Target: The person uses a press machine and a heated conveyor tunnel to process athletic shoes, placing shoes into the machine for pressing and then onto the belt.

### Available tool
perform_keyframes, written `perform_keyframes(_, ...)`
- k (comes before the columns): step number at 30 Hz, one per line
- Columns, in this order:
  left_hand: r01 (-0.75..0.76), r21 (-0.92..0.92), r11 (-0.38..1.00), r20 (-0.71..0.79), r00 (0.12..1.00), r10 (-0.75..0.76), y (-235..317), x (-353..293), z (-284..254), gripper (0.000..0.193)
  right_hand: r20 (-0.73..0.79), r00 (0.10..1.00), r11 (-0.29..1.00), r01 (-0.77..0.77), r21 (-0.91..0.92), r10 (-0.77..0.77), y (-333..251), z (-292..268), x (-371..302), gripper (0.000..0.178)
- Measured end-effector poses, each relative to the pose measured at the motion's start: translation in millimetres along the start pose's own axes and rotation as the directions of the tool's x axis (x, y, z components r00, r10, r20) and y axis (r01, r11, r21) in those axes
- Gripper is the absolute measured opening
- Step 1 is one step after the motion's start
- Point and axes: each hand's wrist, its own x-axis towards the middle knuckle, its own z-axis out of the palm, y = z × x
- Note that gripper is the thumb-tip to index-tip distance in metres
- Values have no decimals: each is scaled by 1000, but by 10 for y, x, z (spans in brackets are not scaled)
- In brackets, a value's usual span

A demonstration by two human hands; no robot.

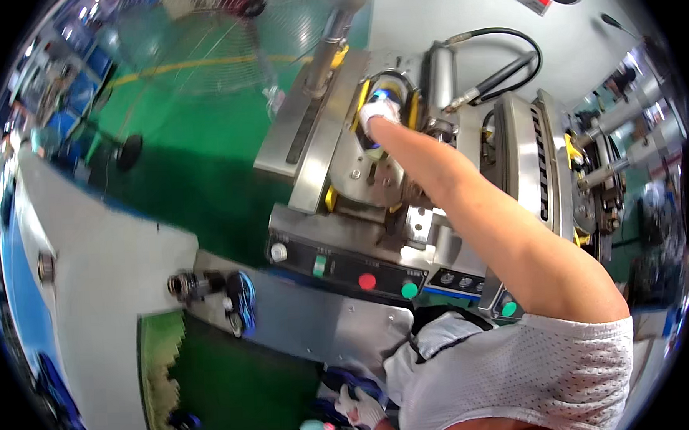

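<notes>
My right arm reaches far forward, and my right hand (376,112), in a white glove, is at the yellow-rimmed opening (364,91) on top of a steel machine (334,150). Its fingers close around a small blue piece (385,95) sitting in that opening. My left hand (360,406), also in a white glove, is low by my body. It rests on dark blue and purple pieces (344,380) with pale green ones (314,429) beside it; whether it grips anything is hidden.
A control panel (347,272) with a white knob, a red button (367,281) and green buttons faces me. A second steel machine (531,168) stands to the right, with a black hose (506,35) above. A grey bench (110,302), a green mat (237,389), a fan (198,37) and green floor lie left.
</notes>
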Motion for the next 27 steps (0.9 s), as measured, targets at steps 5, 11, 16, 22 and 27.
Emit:
perform_keyframes(5, 54, -74, 996, -106, 993, -61, 114, -132, 119, 45, 443, 844, 786, 483, -386, -302, 122, -240, 853, 38)
perform_keyframes(11, -155, -232, 960, -382, 923, 56, -493, 40, 359, 23, 648, 740, 972, 236, 0, -179, -427, -795, 650, 52)
perform_keyframes(16, -105, -275, 956, -394, 919, -13, -808, -77, 269, 24, 409, 382, 469, 873, 136, -829, 244, -2094, -2317, 84)
perform_keyframes(22, -161, -318, 934, -206, 974, 97, -754, -35, 204, 42, 694, 159, 4, 976, -220, -702, 2454, -2325, -2956, 103)
perform_keyframes(27, -375, -435, 819, -272, 922, 277, -1063, 607, -862, 43, 807, 205, -369, 808, -459, -554, 2950, -2215, -3198, 116)
